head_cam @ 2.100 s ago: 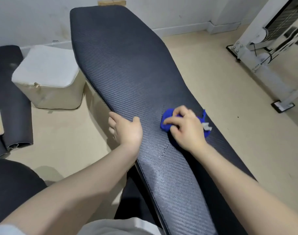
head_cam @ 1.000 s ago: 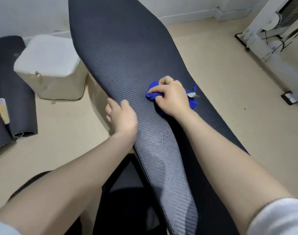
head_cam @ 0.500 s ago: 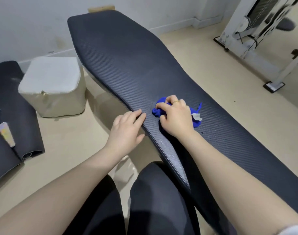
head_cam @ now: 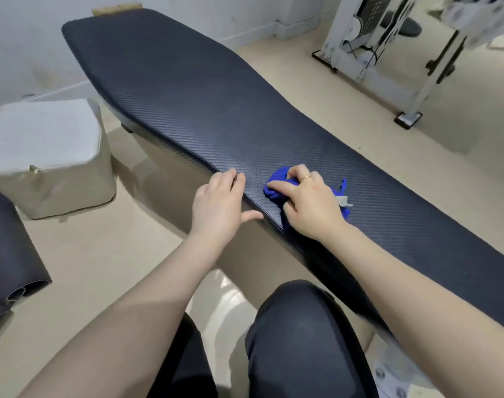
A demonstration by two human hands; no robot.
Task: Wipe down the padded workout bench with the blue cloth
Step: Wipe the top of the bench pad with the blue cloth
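Observation:
A long dark padded bench [head_cam: 204,104] with a carbon-weave cover runs from the far left to the near right. My right hand [head_cam: 311,205] grips a bunched blue cloth [head_cam: 279,179] and presses it on the pad close to its near edge; a white tag sticks out at the cloth's right side. My left hand [head_cam: 220,205] rests flat on the bench's near edge, just left of the cloth, fingers straight and thumb spread.
A beige cushioned box [head_cam: 46,156] stands on the floor to the left. Dark rolled mats [head_cam: 9,254] lie at the far left. A white machine frame [head_cam: 368,53] stands at the back right. My dark-trousered knees [head_cam: 296,340] are below the bench edge.
The view has swung, so the bench now runs more across the frame. My left hand went from hooking the edge to lying flat on it. The right hand kept rubbing with the cloth.

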